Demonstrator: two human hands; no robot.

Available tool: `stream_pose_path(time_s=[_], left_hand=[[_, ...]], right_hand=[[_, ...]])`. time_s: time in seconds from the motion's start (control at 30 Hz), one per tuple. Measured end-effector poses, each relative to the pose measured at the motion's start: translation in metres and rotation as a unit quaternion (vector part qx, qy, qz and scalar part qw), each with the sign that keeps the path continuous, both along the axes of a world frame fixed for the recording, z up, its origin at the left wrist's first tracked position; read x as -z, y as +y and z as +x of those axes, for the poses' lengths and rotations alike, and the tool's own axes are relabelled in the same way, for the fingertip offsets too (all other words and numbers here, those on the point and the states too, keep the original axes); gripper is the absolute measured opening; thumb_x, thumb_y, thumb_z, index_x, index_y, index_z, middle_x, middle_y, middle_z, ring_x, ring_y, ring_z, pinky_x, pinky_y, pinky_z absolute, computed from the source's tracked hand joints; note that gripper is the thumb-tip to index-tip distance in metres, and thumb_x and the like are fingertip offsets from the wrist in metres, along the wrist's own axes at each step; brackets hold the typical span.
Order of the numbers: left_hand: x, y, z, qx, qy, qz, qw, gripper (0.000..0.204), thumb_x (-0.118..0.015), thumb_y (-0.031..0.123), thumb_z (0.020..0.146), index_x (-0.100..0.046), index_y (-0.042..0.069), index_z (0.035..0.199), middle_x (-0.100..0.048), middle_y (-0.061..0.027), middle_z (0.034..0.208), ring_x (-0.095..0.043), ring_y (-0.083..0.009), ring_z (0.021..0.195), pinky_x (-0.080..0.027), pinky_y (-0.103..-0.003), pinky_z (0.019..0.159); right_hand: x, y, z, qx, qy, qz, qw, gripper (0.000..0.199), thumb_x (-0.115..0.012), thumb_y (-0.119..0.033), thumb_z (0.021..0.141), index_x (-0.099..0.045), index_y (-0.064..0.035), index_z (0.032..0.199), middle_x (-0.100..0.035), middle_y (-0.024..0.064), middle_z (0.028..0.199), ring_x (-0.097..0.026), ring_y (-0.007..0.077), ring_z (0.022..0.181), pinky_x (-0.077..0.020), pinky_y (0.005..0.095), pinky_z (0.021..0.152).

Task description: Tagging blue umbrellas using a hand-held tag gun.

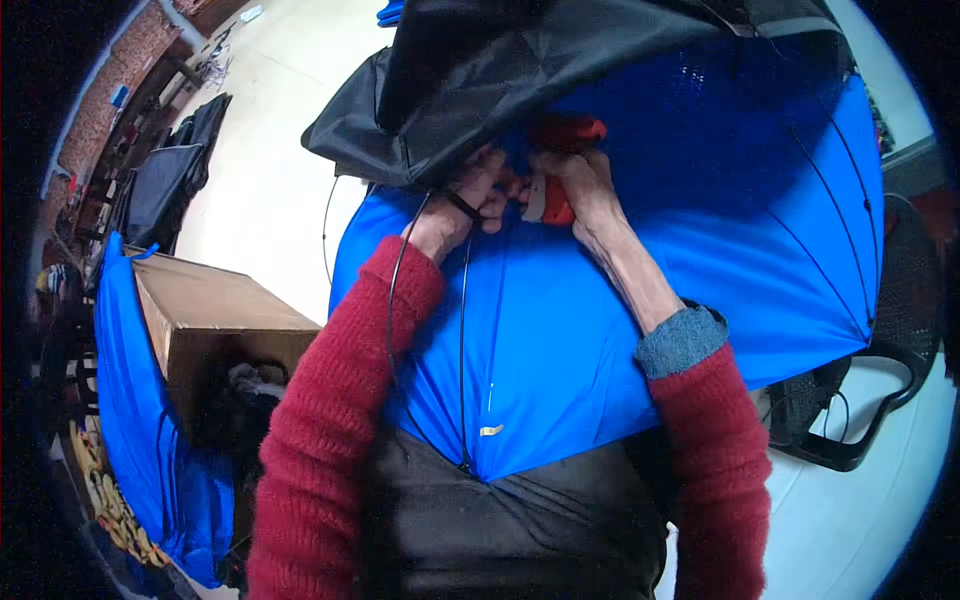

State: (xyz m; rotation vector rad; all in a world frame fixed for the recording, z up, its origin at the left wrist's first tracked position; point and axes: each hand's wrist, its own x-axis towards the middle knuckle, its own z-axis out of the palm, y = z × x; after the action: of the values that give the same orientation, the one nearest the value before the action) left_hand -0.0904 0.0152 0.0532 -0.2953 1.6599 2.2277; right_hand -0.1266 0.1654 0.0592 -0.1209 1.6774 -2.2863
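Observation:
Across my lap lies an umbrella with a blue canopy (560, 330), its thin dark ribs (464, 340) exposed and meeting the cloth edge at a corner near me. A fold of black fabric (470, 100) hangs over its far part and shades both hands. My right hand (590, 185) is wrapped round a red hand-held tool (558, 203) with a pale part; its exact kind is unclear. Close beside it, my left hand (468, 203) has its fingers bent together under the black fabric's edge. What those fingers pinch is too dark and small to name.
At the left stands an open cardboard box (220, 295) with blue cloth (150, 400) draped over its side. Dark folded fabric (180, 170) lies farther back on the pale floor (270, 110). A black chair armrest (870, 420) is at the right.

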Motion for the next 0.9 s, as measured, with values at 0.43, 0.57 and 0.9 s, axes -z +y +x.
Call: stream_pose_path(time_s=[0.43, 0.57, 0.9], left_hand=[[0.004, -0.005, -0.003, -0.003, 0.035, 0.006, 0.999, 0.033, -0.034, 0.036, 0.092, -0.034, 0.027, 0.124, -0.051, -0.0058, 0.068, -0.032, -0.0082, 0.040, -0.030, -0.023, 0.037], [0.001, -0.007, -0.001, -0.014, 0.024, -0.009, 1.000, 0.033, -0.036, 0.040, 0.091, -0.045, 0.017, 0.112, -0.052, -0.0040, 0.066, -0.035, -0.0087, 0.040, -0.031, -0.023, 0.036], [0.001, -0.011, -0.003, -0.008, 0.006, -0.022, 1.000, 0.042, -0.037, 0.046, 0.089, -0.053, 0.009, 0.081, -0.052, -0.0018, 0.064, -0.041, -0.0095, 0.043, -0.030, -0.022, 0.036]], right_hand=[[-0.002, -0.005, 0.009, -0.032, -0.130, -0.076, 0.988, 0.025, -0.052, -0.009, 0.079, -0.049, 0.0008, 0.102, -0.060, 0.0154, 0.079, -0.062, 0.0254, 0.063, -0.0548, 0.0374, 0.057], [-0.002, -0.001, 0.008, -0.072, -0.159, -0.122, 0.977, 0.030, -0.053, -0.012, 0.080, -0.047, 0.0003, 0.106, -0.060, 0.0164, 0.083, -0.063, 0.0269, 0.067, -0.0552, 0.0391, 0.060], [-0.006, -0.003, 0.013, -0.092, -0.140, -0.147, 0.975, 0.035, -0.051, -0.015, 0.083, -0.044, -0.0022, 0.114, -0.060, 0.0185, 0.086, -0.062, 0.0285, 0.072, -0.0544, 0.0398, 0.064]])
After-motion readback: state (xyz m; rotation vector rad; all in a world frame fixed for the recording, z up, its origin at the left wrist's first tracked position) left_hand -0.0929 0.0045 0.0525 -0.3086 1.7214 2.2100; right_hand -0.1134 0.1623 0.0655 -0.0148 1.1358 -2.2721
